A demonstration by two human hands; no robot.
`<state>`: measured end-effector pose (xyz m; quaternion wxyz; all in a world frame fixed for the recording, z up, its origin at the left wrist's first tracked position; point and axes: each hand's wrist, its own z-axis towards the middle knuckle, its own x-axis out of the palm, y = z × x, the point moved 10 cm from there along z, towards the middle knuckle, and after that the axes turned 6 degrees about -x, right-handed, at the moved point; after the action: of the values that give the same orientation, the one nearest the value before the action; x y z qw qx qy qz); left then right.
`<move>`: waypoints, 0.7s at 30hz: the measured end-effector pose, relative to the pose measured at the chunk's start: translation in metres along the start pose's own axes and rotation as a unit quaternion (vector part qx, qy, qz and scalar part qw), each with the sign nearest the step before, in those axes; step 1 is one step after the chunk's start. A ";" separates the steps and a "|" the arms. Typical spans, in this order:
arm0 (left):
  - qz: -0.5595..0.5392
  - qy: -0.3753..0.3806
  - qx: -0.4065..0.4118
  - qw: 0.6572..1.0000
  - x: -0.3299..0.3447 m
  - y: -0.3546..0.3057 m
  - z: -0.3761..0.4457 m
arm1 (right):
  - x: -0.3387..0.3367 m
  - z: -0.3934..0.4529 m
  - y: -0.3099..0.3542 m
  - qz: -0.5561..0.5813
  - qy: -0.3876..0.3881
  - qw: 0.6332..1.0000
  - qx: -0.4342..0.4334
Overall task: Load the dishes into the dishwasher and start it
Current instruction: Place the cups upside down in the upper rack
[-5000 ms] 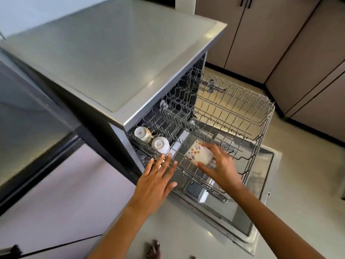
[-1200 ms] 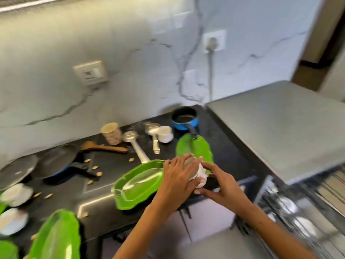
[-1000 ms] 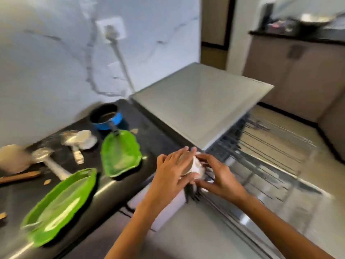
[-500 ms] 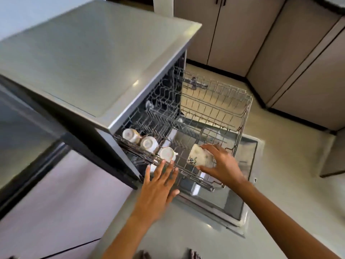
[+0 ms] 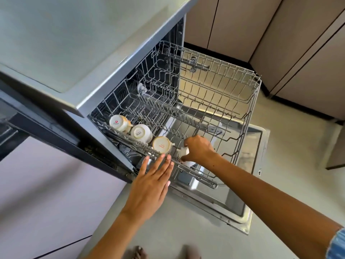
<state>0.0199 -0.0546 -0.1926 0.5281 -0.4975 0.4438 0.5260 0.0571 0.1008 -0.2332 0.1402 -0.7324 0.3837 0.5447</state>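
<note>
The dishwasher [image 5: 78, 53] stands open with its upper wire rack [image 5: 233, 94] pulled out over the lowered door [image 5: 248, 186]. Three white cups [image 5: 141, 133] sit upside down in a row along the rack's near left side. My right hand [image 5: 197, 148] grips a patterned white cup [image 5: 183, 156] and holds it down in the rack just right of the third cup. My left hand [image 5: 153, 182] hovers with straight fingers at the rack's front rail, fingertips close to the third cup, holding nothing.
Beige cabinet doors [image 5: 280, 43] line the far right wall. Grey floor [image 5: 186, 230] lies around the door. A pale cabinet front [image 5: 46, 193] is at the left, below the dark counter edge [image 5: 56, 128]. My feet [image 5: 140, 254] show at the bottom edge.
After turning from the counter with two cups, one cup now sits as third in the row. My right hand has lowered the patterned cup into the rack beside it.
</note>
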 end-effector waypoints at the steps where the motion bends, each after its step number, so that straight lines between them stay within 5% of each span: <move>1: -0.005 -0.003 0.001 1.000 -0.001 0.000 0.000 | 0.003 0.002 0.001 0.000 -0.003 1.000 -0.002; 10: -0.026 -0.012 0.009 1.000 -0.005 0.000 0.002 | 0.020 -0.003 -0.005 0.077 0.030 0.996 -0.042; 21: -0.028 -0.028 0.004 0.999 -0.007 0.000 0.002 | 0.021 -0.012 -0.021 0.174 -0.045 0.984 0.017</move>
<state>0.0192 -0.0532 -0.1851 0.5568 -0.4923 0.4171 0.5231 0.0826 0.0985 -0.2521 0.0727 -0.6266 0.5076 0.5869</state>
